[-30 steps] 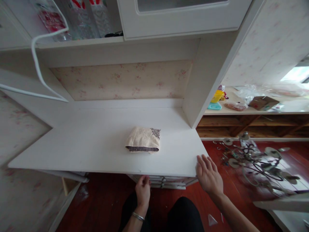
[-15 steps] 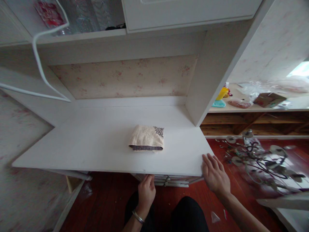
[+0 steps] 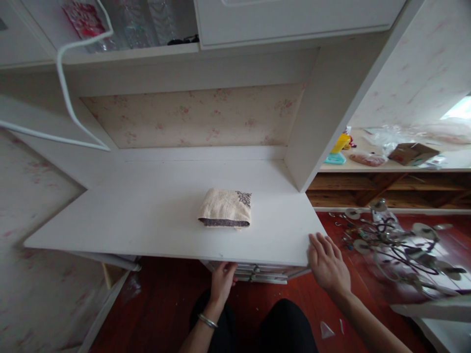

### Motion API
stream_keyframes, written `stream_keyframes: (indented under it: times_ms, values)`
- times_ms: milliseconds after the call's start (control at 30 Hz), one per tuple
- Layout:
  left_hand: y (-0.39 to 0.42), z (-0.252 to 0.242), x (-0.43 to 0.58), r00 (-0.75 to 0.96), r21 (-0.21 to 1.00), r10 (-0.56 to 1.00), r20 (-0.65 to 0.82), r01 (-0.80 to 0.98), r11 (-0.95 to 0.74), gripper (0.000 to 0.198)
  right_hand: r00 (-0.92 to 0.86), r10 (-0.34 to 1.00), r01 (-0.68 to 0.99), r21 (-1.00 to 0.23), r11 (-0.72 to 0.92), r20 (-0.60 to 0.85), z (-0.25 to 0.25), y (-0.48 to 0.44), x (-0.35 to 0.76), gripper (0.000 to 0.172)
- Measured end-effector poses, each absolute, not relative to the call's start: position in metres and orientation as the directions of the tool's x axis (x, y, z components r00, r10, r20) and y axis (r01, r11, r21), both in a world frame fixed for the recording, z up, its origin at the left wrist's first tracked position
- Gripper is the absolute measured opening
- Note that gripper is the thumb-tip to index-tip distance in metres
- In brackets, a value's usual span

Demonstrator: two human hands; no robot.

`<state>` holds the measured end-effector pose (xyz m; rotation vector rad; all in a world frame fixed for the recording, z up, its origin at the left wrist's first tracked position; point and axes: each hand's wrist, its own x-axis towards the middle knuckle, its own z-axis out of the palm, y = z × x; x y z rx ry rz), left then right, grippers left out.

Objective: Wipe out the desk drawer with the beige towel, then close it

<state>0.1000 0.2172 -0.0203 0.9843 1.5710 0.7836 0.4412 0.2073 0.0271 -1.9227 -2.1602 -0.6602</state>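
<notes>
A folded beige cloth (image 3: pixel 225 207) with a dark floral corner and a dark inner layer lies on the white desk top (image 3: pixel 154 211). Below the desk's front edge is my left hand (image 3: pixel 222 283), near the drawers (image 3: pixel 257 273), its fingers slightly apart and nothing visible in them. A metal bangle circles that wrist. My right hand (image 3: pixel 328 262) rests with spread fingers on the desk's right front corner and holds nothing.
Above the desk hangs a white cabinet (image 3: pixel 294 22), with a bent white tube (image 3: pixel 66 93) at the left. A metal chandelier (image 3: pixel 401 245) lies on the red floor at the right, below a low shelf (image 3: pixel 397 166) holding a cardboard box (image 3: pixel 412 153).
The fingers of my left hand have parted a little beneath the desk edge. My right hand stays on the corner. The view has shifted slightly.
</notes>
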Motion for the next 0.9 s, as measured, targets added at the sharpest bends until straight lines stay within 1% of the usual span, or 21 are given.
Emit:
stream_keyframes:
  times_ms: [67,133,233,333,400,500,567,633,667,733,767,800,833,867,900]
  values:
    - [0.222,-0.024,0.096,-0.047,0.858,0.897,-0.44,0.274,0.435,0.034,-0.105,0.893,0.98,0.199,0.018,0.438,0.028,0.207,0.44,0.041]
    - [0.225,-0.026,0.094,0.002,0.851,0.907,-0.421,0.345,0.395,0.032,-0.09,0.895,0.98,0.2,0.001,0.437,0.028,0.207,0.44,0.041]
    - [0.226,-0.026,0.096,0.079,0.855,0.914,-0.398,0.393,0.338,0.029,-0.108,0.906,0.978,0.206,0.024,0.409,0.029,0.207,0.44,0.039]
    - [0.224,-0.021,0.101,0.077,0.83,0.928,-0.365,0.478,0.287,0.03,-0.104,0.912,0.982,0.186,0.031,0.398,0.029,0.206,0.44,0.039]
    - [0.222,-0.016,0.104,0.055,0.777,0.944,-0.325,0.585,0.233,0.03,-0.073,0.911,0.987,0.159,0.008,0.405,0.028,0.207,0.44,0.041]
    - [0.222,-0.005,0.103,0.052,0.643,0.978,-0.203,0.76,0.093,0.026,0.011,0.901,0.993,0.099,-0.059,0.435,0.025,0.208,0.439,0.044]
    - [0.223,0.003,0.1,0.074,0.557,0.99,-0.123,0.83,0.007,0.025,0.044,0.89,0.994,0.066,-0.083,0.454,0.022,0.209,0.438,0.046]
    - [0.219,0.012,0.101,0.091,0.506,0.993,-0.082,0.862,-0.037,0.026,0.058,0.882,0.995,0.046,-0.09,0.467,0.02,0.21,0.438,0.046]
    - [0.215,0.017,0.105,0.122,0.491,0.99,-0.072,0.868,-0.072,0.028,0.062,0.881,0.995,0.038,-0.09,0.47,0.019,0.21,0.438,0.046]
    - [0.198,0.023,0.123,0.289,0.48,0.956,-0.058,0.847,-0.227,0.028,0.062,0.882,0.996,0.024,-0.083,0.466,0.018,0.21,0.439,0.046]
    - [0.186,0.024,0.136,0.43,0.484,0.901,-0.057,0.801,-0.351,0.027,0.064,0.883,0.997,0.019,-0.082,0.466,0.018,0.21,0.439,0.046]
    - [0.172,0.023,0.151,0.578,0.5,0.815,-0.054,0.722,-0.479,0.023,0.064,0.882,0.997,0.015,-0.08,0.467,0.019,0.209,0.439,0.046]
    - [0.158,0.02,0.165,0.644,0.517,0.763,-0.058,0.673,-0.529,0.022,0.058,0.883,0.997,0.016,-0.073,0.467,0.02,0.209,0.439,0.046]
    - [0.145,0.016,0.178,0.651,0.53,0.755,-0.076,0.668,-0.523,0.024,0.052,0.883,0.997,0.018,-0.069,0.467,0.021,0.209,0.438,0.045]
    - [0.134,0.011,0.188,0.623,0.533,0.775,-0.103,0.692,-0.486,0.025,0.05,0.884,0.998,0.021,-0.067,0.465,0.022,0.208,0.438,0.045]
